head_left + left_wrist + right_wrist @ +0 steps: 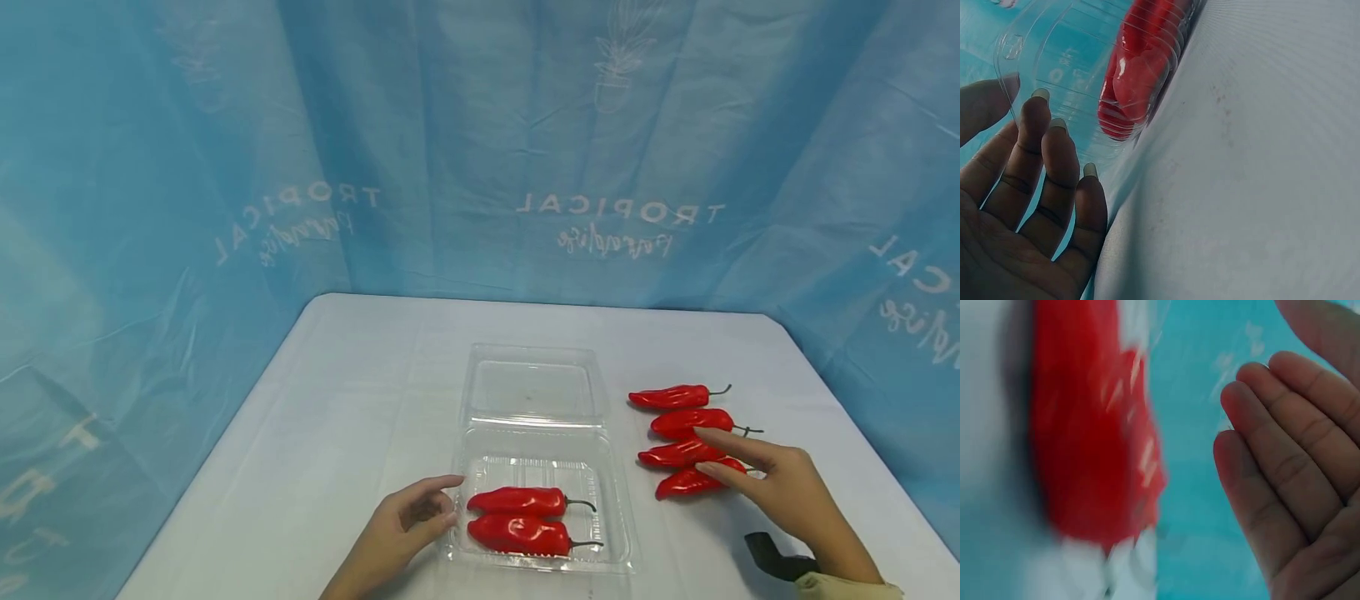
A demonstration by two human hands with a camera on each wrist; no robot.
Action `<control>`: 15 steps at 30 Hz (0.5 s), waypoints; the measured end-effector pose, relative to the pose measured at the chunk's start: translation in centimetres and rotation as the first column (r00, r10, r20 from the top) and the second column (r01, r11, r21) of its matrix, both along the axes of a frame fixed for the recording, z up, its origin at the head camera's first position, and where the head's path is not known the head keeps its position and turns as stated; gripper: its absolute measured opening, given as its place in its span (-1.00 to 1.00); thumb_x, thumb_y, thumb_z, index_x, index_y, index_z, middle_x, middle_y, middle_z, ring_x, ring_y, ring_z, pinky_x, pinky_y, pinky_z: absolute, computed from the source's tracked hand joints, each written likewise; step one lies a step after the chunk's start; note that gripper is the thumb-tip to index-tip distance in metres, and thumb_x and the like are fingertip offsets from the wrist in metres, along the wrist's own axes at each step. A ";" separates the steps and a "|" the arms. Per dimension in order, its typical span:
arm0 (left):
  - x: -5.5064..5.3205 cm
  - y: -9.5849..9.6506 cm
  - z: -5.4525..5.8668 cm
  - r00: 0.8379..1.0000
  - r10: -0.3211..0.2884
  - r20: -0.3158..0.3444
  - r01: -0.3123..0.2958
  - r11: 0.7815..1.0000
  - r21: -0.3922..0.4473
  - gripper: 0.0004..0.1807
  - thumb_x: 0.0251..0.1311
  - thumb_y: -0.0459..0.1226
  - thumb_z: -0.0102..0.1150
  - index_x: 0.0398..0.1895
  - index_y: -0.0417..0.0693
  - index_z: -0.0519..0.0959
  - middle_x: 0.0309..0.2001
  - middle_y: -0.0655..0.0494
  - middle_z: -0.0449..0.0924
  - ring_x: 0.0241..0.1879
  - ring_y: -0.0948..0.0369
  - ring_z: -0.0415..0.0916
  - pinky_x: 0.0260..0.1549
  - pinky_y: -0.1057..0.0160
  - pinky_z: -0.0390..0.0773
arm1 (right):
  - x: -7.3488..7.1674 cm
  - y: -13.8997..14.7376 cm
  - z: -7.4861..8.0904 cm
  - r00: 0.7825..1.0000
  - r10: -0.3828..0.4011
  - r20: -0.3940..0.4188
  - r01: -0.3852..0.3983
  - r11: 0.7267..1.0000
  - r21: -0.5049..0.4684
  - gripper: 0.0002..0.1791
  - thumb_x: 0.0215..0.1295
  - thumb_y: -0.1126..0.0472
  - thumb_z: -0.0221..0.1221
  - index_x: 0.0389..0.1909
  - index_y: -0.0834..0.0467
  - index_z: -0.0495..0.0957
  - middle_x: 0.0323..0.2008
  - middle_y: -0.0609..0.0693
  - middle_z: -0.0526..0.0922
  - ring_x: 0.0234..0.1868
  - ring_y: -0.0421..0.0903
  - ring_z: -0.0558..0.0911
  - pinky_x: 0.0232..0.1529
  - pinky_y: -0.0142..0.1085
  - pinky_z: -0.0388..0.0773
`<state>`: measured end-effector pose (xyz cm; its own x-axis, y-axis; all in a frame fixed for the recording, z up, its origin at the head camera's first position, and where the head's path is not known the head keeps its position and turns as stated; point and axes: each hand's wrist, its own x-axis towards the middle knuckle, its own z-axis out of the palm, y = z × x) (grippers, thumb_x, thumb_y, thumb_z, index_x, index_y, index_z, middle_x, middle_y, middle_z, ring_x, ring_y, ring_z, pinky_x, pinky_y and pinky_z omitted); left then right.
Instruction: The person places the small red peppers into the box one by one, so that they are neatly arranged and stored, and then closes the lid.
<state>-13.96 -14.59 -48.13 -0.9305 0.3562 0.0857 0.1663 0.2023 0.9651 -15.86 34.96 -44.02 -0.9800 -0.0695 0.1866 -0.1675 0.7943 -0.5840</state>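
My left hand is at the left side of a clear plastic clamshell box, its index finger and thumb apart with their tips right at the rim. In the left wrist view the fingers are loosely bent beside the box wall. Two red peppers with thin dark stems lie side by side in the box's near half. My right hand reaches over several red peppers on the right, thumb and index finger spread. The right wrist view shows its fingers extended and apart from a blurred pepper.
The box lid lies folded back, away from me. All of it stands on a white table. A blue printed curtain hangs round the far side and both sides. A black strap shows by the right wrist.
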 end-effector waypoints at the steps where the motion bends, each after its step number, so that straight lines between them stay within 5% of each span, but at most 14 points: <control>1: 0.0 0.0 0.0 1.000 0.004 0.006 -0.004 1.000 -0.002 -0.55 0.34 -0.24 0.32 0.28 -0.05 0.56 -0.21 0.05 0.64 -0.17 0.17 0.61 0.05 0.31 0.60 | -0.1 0.9 -0.3 0.999 -0.018 0.043 0.018 1.000 0.000 -0.36 0.21 -0.11 0.43 0.28 0.06 0.61 0.12 0.18 0.68 0.14 0.35 0.60 -0.14 0.08 0.70; 6: 0.0 0.1 -0.1 1.000 0.011 0.021 -0.011 1.000 -0.007 -0.54 0.35 -0.23 0.32 0.29 -0.05 0.56 -0.21 0.06 0.63 -0.18 0.16 0.61 0.04 0.31 0.60 | -0.3 4.3 -2.1 0.971 -0.094 0.218 0.099 0.995 -0.012 -0.20 0.26 -0.27 0.33 0.36 0.16 0.52 0.27 0.30 0.55 0.30 0.44 0.42 0.01 0.36 0.51; 15: -0.1 0.1 -0.1 0.998 0.042 0.055 -0.039 0.998 -0.053 -0.53 0.33 -0.18 0.33 0.29 0.00 0.57 -0.22 0.10 0.64 -0.20 0.18 0.62 0.06 0.41 0.54 | -0.1 5.0 -4.0 0.953 -0.074 0.294 0.105 0.990 -0.090 -0.19 0.18 -0.23 0.40 0.32 0.20 0.53 0.24 0.26 0.58 0.30 0.37 0.43 0.08 0.33 0.51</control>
